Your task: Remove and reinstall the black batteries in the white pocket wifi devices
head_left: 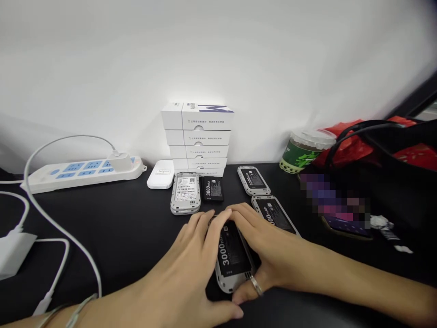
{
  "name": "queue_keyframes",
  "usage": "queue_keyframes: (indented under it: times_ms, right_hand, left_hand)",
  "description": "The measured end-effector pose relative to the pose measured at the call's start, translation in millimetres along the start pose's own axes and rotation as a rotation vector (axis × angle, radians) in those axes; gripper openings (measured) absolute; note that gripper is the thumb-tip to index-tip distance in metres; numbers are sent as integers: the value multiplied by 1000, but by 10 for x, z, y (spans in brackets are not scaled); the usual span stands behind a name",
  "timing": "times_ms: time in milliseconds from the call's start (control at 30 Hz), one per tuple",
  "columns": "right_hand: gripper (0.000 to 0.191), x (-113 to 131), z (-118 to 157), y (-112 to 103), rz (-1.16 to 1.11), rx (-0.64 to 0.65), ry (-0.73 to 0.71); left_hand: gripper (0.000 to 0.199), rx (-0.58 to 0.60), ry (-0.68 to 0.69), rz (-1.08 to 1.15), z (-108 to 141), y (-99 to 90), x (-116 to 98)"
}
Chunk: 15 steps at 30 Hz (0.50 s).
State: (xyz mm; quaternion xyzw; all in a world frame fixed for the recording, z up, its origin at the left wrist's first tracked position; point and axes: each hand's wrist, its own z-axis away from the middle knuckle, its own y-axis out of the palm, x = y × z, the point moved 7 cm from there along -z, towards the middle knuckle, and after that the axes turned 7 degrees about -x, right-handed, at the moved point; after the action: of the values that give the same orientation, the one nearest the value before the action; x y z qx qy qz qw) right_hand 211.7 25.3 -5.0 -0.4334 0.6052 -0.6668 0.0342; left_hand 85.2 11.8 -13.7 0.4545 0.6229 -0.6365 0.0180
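In front of me lies an open-backed handheld device (232, 255), a pale frame with a black 3000mAh battery in it. My left hand (191, 255) curves around its left side, fingertips at the far edge, thumb by the near end. From the right, my right hand (259, 232) grips it, with the ringed thumb at the near end. Just beyond my right hand is a similar device (275, 214) with its battery in, partly covered; another such device (253, 181) lies behind it. A loose black battery (212, 188) rests beside stacked open devices (185, 191) without a battery on top.
Several white boxes (198, 136) are stacked against the wall. Left of them are a white cover or case (160, 174) and a power strip (85, 173) with a looping cable. On the right stand a drink cup (302, 152), a phone (348, 228) and a black bag (403, 182).
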Motion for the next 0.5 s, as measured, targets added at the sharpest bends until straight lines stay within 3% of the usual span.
queue_keyframes:
  times_ms: [167,267,400,500]
  right_hand:
    - [50,-201,-116,17,-166,-16,197]
    - [44,-128,-62,-95,-243,-119,276]
    - [35,137,-16,-216,-414,-217,162]
    - [38,158,-171,-332,-669,-280,93]
  left_hand:
    - [119,-55,54,18,-80,67,-54]
    - [106,-79,117,-5,-90,-26,-125]
    - [95,-197,140,-57,-139,-331,-66]
    - [99,-220,116,-79,-263,-574,109]
